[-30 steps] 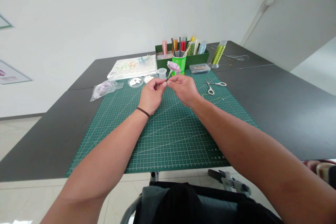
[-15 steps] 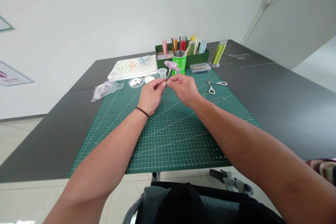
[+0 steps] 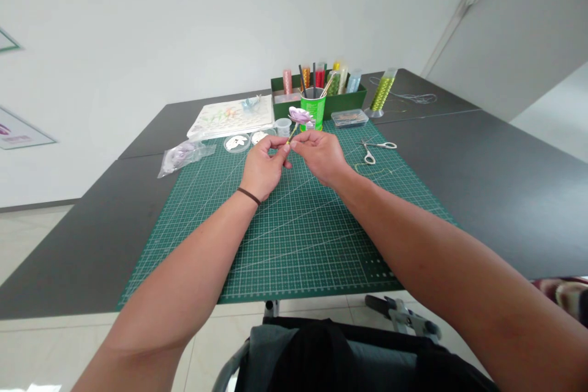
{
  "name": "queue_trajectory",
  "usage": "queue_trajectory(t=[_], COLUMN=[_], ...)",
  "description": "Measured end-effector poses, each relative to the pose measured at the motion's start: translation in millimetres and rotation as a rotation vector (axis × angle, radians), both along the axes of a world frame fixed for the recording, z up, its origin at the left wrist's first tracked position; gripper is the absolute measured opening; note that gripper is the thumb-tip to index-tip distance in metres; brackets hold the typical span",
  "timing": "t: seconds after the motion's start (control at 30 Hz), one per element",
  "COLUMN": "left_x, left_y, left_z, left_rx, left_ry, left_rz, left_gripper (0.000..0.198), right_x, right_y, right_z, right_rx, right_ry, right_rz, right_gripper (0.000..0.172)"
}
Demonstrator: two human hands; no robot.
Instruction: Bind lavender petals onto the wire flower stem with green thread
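A pale purple flower on a thin yellow-green stem stands tilted above the green cutting mat. My left hand pinches the lower stem between thumb and fingertips. Close against it, my right hand is closed in a pinch at the same stem, its thumb and index finger touching it just beside the left fingertips. Behind the flower is a bright green can with dark and light sticks. White-handled scissors lie on the mat to the right, near a loose yellow-green thread.
At the back stands a dark green box of thread spools, with a green spool and a clear case nearby. Left are dishes of white pieces, a plastic bag and a white board.
The flower has turned on its stem, so its petals now show more from the side and top. Both hands have shifted very slightly left and keep their pinch.
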State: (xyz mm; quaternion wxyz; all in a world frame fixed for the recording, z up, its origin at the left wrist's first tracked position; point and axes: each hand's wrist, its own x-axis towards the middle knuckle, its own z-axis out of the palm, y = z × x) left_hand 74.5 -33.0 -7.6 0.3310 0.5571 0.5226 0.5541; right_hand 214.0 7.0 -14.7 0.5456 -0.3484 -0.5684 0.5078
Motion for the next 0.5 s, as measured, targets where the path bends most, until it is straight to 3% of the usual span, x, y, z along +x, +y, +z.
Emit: queue_trajectory(t=[0.23, 0.5], left_x=[1.6, -1.2], left_y=[0.8, 4.8], left_z=[1.7, -2.5], left_rx=[0.001, 0.005], left_ry=[-0.139, -0.07], left_rz=[-0.033, -0.006], left_gripper=[0.012, 0.011], right_x=[-0.2, 0.5], right_y=[0.3, 3.4], right_z=[-0.4, -3.9], right_rx=[-0.007, 0.013], right_ry=[0.009, -0.006], right_rz=[0.026, 0.043], right_gripper=[0.01, 0.016])
